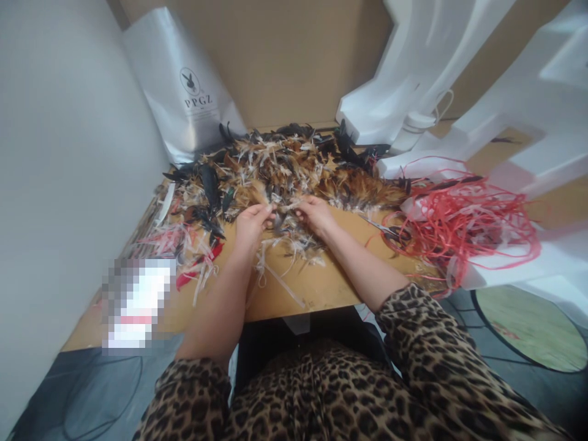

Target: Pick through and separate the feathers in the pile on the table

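A large heap of brown, white and black feathers [271,156] spreads over the tabletop in front of me. At its near edge, my left hand [253,225] pinches a brown feather [261,193] between thumb and fingers. Close by on the right, my right hand [316,214] has its fingers closed on a pale feather [296,202]; its exact outline blends into the heap. Loose fluffy feathers [298,245] and thin white strips [280,278] lie below and between the two hands. Some black feathers [210,187] rest left of them.
Scissors [379,225] lie right of my hands, beside a tangle of red ribbon [473,214]. A silver bag [184,79] stands behind the heap at left. White foam pieces [413,55] stand at right. A blurred-out bright object [142,300] is at the table's left front.
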The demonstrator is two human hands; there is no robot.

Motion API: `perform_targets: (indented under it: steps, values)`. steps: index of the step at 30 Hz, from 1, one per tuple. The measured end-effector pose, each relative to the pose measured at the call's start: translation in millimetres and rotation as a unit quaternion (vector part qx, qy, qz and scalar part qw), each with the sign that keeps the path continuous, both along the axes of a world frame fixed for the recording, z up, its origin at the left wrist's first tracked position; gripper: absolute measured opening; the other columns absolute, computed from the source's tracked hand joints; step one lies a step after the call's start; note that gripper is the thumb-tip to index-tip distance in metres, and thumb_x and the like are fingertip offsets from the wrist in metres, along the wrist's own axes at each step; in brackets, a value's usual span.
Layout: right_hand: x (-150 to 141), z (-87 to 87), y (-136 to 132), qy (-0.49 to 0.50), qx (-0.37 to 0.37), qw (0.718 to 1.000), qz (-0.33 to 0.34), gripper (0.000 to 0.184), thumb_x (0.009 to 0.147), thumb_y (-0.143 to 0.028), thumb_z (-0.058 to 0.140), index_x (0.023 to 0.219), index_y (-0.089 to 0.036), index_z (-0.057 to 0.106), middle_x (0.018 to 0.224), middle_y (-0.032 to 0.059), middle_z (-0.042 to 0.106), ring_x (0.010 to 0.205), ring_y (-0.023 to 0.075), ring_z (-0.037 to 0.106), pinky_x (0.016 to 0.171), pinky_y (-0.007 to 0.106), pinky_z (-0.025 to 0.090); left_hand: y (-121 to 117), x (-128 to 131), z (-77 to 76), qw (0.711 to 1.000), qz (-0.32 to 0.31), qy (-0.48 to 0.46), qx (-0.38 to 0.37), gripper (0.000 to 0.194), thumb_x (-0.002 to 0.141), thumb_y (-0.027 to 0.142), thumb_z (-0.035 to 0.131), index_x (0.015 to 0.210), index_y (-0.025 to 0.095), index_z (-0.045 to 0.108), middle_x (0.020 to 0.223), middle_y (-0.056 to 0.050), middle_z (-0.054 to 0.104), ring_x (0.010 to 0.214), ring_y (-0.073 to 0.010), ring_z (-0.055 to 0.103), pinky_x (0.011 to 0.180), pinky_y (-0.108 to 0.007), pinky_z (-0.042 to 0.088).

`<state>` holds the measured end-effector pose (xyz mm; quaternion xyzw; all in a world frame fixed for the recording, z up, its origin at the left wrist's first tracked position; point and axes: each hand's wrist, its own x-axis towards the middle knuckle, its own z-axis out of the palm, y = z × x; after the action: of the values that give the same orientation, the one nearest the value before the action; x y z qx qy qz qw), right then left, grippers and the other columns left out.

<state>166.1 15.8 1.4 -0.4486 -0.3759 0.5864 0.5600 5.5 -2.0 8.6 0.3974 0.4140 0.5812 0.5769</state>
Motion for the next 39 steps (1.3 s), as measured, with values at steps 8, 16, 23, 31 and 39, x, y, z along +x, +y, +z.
perform_targets:
  steps: [8, 16, 23, 31, 39]
  values:
    - [-5.3, 7.4, -8.2, -0.089, 0.039, 0.995, -0.011, 0.013, 0.061, -0.026, 0.062, 0.067, -0.015, 0.058, 0.044, -0.0057, 0.049, 0.038, 0.0049, 0.038, 0.038, 0.018, 0.027, -2.6, 7.5, -2.0, 0.995, -0.016, 0.096, 0.009, 0.021, 0.057, 0.028, 0.072, 0.067, 0.012, 0.063, 0.059, -0.003, 0.065, 0.049, -0.0075, 0.055, 0.049, -0.018, 0.041]
    - [-5.7, 1.4, -9.5, -0.171, 0.11, 0.979, 0.008, 0.006, 0.063, -0.019, 0.055, 0.062, -0.014, 0.058, 0.049, -0.0049, 0.052, 0.043, 0.0047, 0.041, 0.045, 0.017, 0.031, -12.1, 10.4, 4.1, 0.99, -0.126, 0.022, -0.059, 0.02, 0.058, 0.022, 0.073, 0.071, 0.009, 0.065, 0.074, -0.007, 0.067, 0.056, -0.0053, 0.057, 0.051, -0.015, 0.042]
    - [-4.7, 9.0, -12.9, 0.02, 0.0, 0.995, 0.101, 0.025, 0.056, -0.032, 0.072, 0.067, -0.013, 0.058, 0.06, -0.0008, 0.061, 0.044, 0.0043, 0.046, 0.04, 0.016, 0.034, -8.3, 9.7, 3.9, 0.997, -0.06, -0.03, -0.031, 0.018, 0.058, 0.021, 0.072, 0.07, 0.01, 0.065, 0.074, -0.006, 0.067, 0.06, -0.0051, 0.057, 0.056, -0.015, 0.043]
    - [-8.1, 14.1, -16.6, 0.067, -0.002, 0.991, 0.112, 0.031, 0.051, -0.03, 0.077, 0.064, -0.013, 0.056, 0.054, -0.0019, 0.058, 0.042, 0.0025, 0.041, 0.038, 0.015, 0.032, -7.4, 11.3, 1.2, 0.998, -0.054, -0.006, -0.037, 0.018, 0.056, 0.02, 0.073, 0.069, 0.01, 0.064, 0.065, -0.004, 0.065, 0.058, -0.0066, 0.058, 0.055, -0.016, 0.044]
    - [-4.3, 13.8, -14.8, 0.054, 0.014, 0.994, 0.097, 0.032, 0.05, -0.033, 0.077, 0.062, -0.013, 0.054, 0.047, -0.0059, 0.048, 0.039, 0.0022, 0.035, 0.038, 0.016, 0.025, -5.7, 4.5, 1.1, 0.991, -0.087, -0.054, -0.088, 0.017, 0.061, 0.018, 0.071, 0.072, 0.009, 0.063, 0.074, -0.006, 0.067, 0.059, -0.0059, 0.059, 0.05, -0.014, 0.043]
